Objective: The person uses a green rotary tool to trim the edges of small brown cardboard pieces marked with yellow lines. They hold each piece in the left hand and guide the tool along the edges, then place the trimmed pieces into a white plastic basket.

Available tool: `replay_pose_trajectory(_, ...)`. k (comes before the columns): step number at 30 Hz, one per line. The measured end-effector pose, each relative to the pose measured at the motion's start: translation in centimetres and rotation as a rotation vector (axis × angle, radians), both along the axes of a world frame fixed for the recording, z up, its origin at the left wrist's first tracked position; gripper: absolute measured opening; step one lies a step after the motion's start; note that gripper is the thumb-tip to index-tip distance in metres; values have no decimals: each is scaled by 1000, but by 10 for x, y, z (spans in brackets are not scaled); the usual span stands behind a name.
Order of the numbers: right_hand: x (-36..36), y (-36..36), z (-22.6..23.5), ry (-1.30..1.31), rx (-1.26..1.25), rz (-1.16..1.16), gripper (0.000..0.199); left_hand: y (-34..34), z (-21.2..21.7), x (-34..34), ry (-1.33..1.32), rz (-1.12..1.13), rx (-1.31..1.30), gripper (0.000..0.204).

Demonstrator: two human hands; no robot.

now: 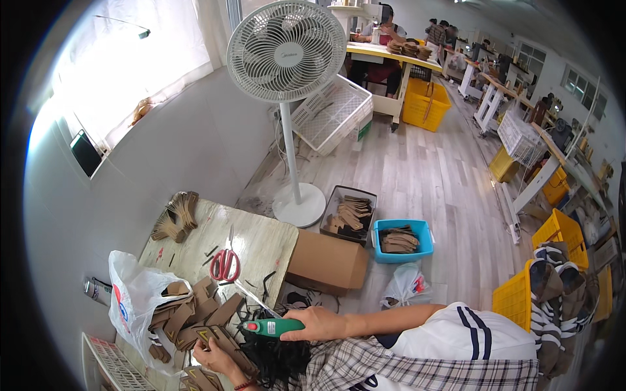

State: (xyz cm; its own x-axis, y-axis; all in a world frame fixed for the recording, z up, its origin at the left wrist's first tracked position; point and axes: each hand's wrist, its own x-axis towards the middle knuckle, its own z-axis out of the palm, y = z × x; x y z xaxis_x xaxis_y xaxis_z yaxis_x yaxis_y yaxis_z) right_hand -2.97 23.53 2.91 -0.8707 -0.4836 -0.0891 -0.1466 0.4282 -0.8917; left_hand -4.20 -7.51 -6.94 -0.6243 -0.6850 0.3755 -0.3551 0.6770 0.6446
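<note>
Brown piece in left fingers

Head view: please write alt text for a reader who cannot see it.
A person's right hand grips a green handheld tool while the left hand holds brown pieces at a pale table. Red-handled scissors lie there; a white fan stands beyond.

The one head view looks down from above the left hand and right hand, near enough to show the fingers low in its frame, and faces forward beyond them, over the table to the fan and along the floor farther off; its fisheye sweep takes in the window beyond the fingers to the left
</note>
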Motion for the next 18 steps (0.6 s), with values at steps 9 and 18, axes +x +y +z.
replay_pose_trajectory(9, 4, -6, -7, -3, 10, 23, 59, -18, 12, 2, 475, -70, 438, 11)
replay_pose_trajectory(18, 11, -8, 16, -66, 57, 49, 61, -15, 43, 23, 761, -154, 1032, 15)
